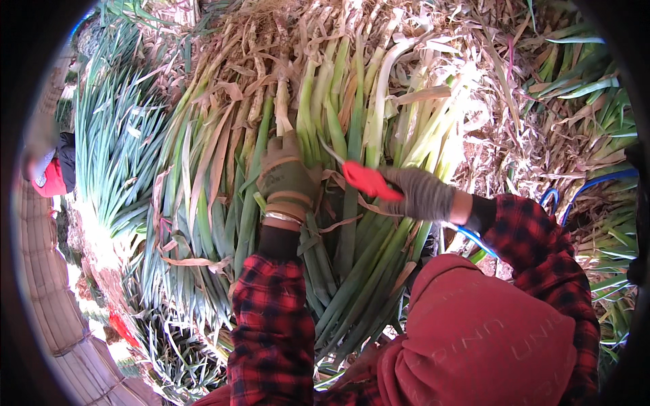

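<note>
Red fabric hood (481, 338) with pale lettering is filling the lower right, nearest the lens. Above it the right hand (423, 195), in a grey knit glove, is clenching the red handle of a small knife (362, 178), its blade pointing up-left. Just left of that blade, the left hand (284, 177), in a brown glove, is closing around long green-and-white leek stalks (338, 135), which are lying bundled beneath both hands, dry tan leaves hanging over them.

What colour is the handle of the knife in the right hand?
Red, clearest in the head view: knife handle, right hand.
</note>
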### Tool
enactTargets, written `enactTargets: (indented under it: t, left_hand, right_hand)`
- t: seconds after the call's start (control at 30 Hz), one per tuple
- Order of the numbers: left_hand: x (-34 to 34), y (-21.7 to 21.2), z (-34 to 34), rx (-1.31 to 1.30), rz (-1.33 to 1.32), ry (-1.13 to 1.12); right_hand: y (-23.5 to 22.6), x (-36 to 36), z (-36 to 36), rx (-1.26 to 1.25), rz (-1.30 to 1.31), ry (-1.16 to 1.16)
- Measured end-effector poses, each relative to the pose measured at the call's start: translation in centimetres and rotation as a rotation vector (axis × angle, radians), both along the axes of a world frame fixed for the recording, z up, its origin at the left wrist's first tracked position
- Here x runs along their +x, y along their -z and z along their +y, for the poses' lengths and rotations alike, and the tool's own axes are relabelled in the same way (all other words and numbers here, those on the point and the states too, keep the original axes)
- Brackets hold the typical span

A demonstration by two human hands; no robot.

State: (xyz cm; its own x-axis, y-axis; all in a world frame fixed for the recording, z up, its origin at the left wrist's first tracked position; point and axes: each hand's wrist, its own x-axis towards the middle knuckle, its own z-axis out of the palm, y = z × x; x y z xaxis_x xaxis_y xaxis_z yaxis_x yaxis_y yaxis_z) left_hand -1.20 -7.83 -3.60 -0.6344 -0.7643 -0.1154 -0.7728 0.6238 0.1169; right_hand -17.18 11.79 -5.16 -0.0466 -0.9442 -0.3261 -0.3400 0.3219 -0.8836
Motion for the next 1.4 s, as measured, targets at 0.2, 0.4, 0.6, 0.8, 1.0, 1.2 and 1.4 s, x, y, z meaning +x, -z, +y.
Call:
enactTargets:
  t: [0.2,0.4,0.6,0.8,1.0,1.2,1.4]
  left_hand:
    - [0.0,0.3,-1.4,0.218,0.01,-0.103]
    - [0.5,1.1,-1.7,0.218,0.097,-0.1]
    - [1.0,1.7,-1.8,0.168,0.13,0.008]
    - [-0.6,1.0,-1.6,0.263,-0.09,-0.016]
    - [-1.8,-0.8,-3.1,0.354,-0.296,-0.065]
    - [-3.1,0.1,-4.2,0.507,-0.385,-0.106]
    - [0.7,-0.6,-3.6,0.48,-0.277,0.011]
  right_hand:
    - [-0.1,-0.1,-0.9,-0.032,0.023,-0.003]
    - [3.1,-5.0,-6.6,-0.01,0.122,0.184]
    - [5.9,-10.7,-12.8,-0.014,0.412,0.182]
    - [7.9,-12.6,-14.7,-0.108,0.439,0.279]
    - [8.9,-13.0,-16.1,-0.137,0.601,0.272]
    - [9.6,-18.2,-16.3,-0.035,0.635,0.406]
    - [6.2,-11.3,-13.0,0.04,0.248,0.283]
